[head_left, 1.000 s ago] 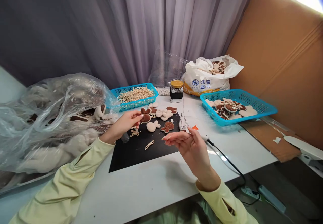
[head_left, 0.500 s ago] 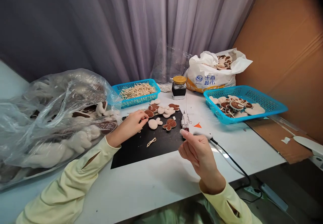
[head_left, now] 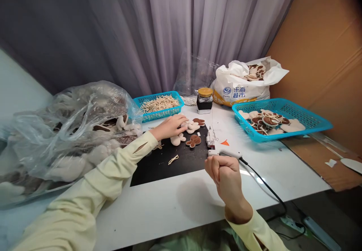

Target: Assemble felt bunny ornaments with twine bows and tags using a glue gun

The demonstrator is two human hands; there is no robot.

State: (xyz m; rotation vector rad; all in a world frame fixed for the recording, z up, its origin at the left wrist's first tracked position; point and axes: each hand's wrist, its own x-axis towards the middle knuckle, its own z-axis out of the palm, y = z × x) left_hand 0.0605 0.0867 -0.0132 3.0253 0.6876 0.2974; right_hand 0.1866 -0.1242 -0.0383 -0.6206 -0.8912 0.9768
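My left hand (head_left: 171,126) reaches over a cluster of plush bunny-shaped pieces, fingers stretched out and touching the pile. It covers part of the cluster. Beside it on the black mat (head_left: 152,168) lie a white plush piece (head_left: 176,140) and a brown one (head_left: 194,141). A small tied cream cord (head_left: 173,160) rests nearer the front. My right hand (head_left: 224,173) is closed in a fist above the table, in front of the white glue gun (head_left: 226,151). Whatever its fingers hold, if anything, is hidden.
Left stands a big clear plastic bag (head_left: 85,103) of plush pieces. Behind are a blue basket (head_left: 177,110) of cords, a jar (head_left: 204,102) and a white bag (head_left: 240,87). A larger blue basket (head_left: 313,123) holds plush pieces. A black cable (head_left: 263,181) runs over the table edge.
My left hand has moved right and away from me, onto the plush cluster. My right hand has turned and curled into a tighter fist, its thumb no longer raised. The view has shifted slightly.
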